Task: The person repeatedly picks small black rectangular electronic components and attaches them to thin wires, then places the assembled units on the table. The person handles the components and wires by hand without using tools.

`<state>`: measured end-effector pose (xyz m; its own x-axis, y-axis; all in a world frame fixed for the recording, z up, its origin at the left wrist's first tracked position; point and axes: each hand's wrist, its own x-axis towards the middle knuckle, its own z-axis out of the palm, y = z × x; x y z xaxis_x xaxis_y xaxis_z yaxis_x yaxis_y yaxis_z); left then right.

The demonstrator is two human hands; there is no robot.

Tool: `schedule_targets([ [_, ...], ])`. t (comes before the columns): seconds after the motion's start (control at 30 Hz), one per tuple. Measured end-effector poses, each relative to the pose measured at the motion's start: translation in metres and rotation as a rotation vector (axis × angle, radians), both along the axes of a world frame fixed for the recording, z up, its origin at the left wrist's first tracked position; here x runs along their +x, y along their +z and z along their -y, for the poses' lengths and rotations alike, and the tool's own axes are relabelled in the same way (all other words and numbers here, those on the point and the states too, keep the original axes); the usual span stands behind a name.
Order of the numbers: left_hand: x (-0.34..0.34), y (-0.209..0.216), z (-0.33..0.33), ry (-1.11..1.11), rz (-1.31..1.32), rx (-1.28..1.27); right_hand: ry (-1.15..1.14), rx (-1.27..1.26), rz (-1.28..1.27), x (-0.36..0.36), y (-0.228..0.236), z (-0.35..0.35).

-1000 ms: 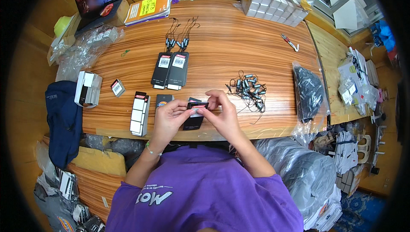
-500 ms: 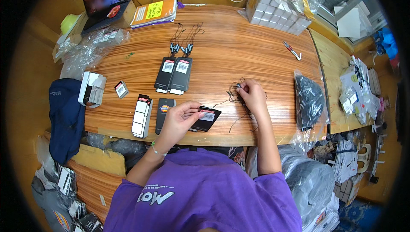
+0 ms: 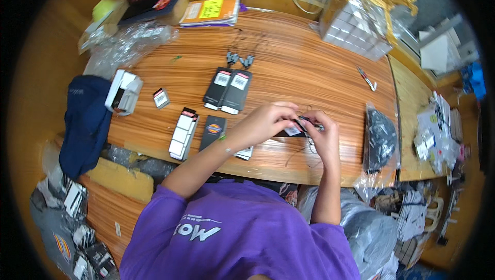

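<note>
My left hand [image 3: 273, 121] pinches a black hang tag [image 3: 293, 131] with a white label, over the right part of the table. Beside it my right hand [image 3: 324, 131] is closed on a black string at the tag's top edge. The two hands almost meet there. Loose black strings [image 3: 310, 152] lie under and around my right hand. Below my left forearm, a few more tags [image 3: 246, 153] show in part. Left of the forearm are a stack of black tags with a round emblem [image 3: 213, 131] and a tall stack of label stickers [image 3: 183, 134].
Two piles of strung black tags [image 3: 227, 88] lie mid-table. Further left are a small label stack [image 3: 161, 98] and a white box [image 3: 124, 92]. Red-handled snips [image 3: 366, 79], a bag of black strings [image 3: 380, 138] and a wrapped block of white boxes [image 3: 356, 25] stand to the right.
My left hand has carried the hang tag right, up to my right hand and the string. The whole view has shifted a little as the head moved.
</note>
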<state>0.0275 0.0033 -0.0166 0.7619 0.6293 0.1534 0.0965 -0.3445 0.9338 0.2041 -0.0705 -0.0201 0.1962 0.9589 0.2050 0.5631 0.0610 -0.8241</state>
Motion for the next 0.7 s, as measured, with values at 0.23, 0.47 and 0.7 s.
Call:
schedule_targets([
  [0.23, 0.012, -0.001, -0.012, -0.029, -0.003, 0.004, -0.202, 0.092, 0.131, 0.02, -0.014, 0.011],
  [0.47, 0.012, -0.003, 0.009, -0.115, 0.01, 0.014, -0.186, -0.26, -1.304, -0.013, -0.042, 0.025],
  [0.7, 0.006, -0.014, 0.027, -0.117, -0.08, 0.031, 0.131, -0.256, -1.487, 0.001, -0.05, 0.015],
])
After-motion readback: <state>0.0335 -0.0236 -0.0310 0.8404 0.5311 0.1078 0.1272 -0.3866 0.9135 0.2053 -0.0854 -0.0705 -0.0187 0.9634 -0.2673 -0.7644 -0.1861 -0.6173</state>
